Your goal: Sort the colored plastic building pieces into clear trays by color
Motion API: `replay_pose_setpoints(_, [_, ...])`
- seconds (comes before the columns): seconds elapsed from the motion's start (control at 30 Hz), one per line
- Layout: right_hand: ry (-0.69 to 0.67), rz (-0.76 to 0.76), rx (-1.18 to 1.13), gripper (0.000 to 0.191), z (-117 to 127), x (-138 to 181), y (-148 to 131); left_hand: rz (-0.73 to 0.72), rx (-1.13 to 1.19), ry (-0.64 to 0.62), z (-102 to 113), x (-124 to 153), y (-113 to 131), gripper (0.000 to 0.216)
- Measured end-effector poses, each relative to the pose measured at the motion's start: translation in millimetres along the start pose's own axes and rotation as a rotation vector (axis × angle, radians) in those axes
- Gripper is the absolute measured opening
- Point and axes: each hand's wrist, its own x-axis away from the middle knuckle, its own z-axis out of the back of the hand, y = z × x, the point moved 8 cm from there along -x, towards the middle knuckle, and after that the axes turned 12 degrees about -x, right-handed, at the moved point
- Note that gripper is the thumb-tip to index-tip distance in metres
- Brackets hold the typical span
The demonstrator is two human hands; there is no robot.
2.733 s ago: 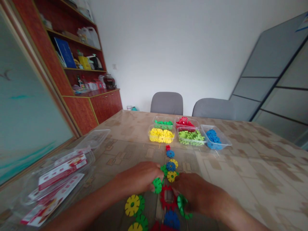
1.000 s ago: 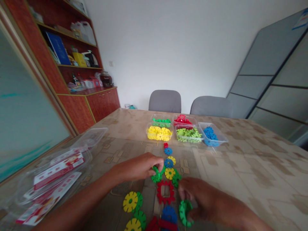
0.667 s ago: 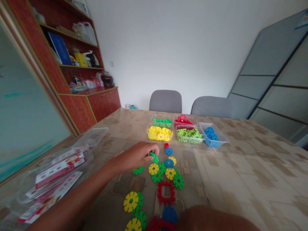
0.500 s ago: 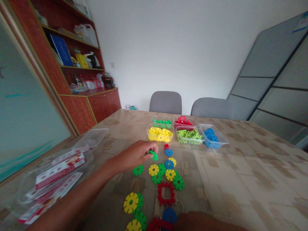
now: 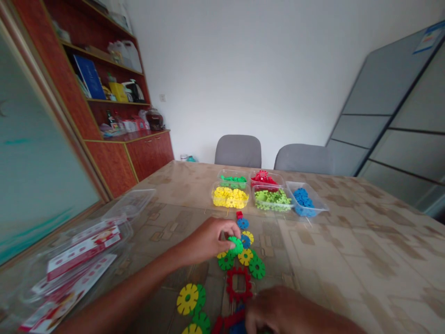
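My left hand (image 5: 212, 239) is closed, pinching a green notched plastic disc (image 5: 236, 245) between thumb and fingers. It hovers at the upper left of a cluster of discs, among them a yellow disc (image 5: 245, 256) and a green disc (image 5: 257, 267). A red toothed square frame (image 5: 239, 284) lies just below the cluster. At the bottom edge my right hand (image 5: 274, 308) is closed with curled fingers beside a blue piece (image 5: 238, 327) and red pieces (image 5: 233, 318); its fingertips are partly hidden. Left of these lies another yellow disc (image 5: 187, 299) overlapping green ones.
Clear tubs at the back hold green, yellow (image 5: 230, 197), red (image 5: 263, 177), lime (image 5: 272, 199) and blue pieces (image 5: 303, 200). On the left lie clear lids and printed card sleeves (image 5: 83, 253). Two grey chairs (image 5: 238, 150) stand beyond the table.
My left hand has moved right and nearer with the green disc, over the cluster. My right hand has come further into view, moving up beside the red and blue pieces.
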Motion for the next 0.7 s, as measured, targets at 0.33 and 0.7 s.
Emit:
replay_pose_setpoints(0.33, [0.459,-0.018,-0.371,0.016,53,-18,40,0.068,0.388,-0.176,-51,1,-4,0.019])
replay_pose_setpoints(0.7, [0.413,-0.005,-0.413,0.015,46,-20,39,0.140,0.466,-0.248,-58,8,-3,0.022])
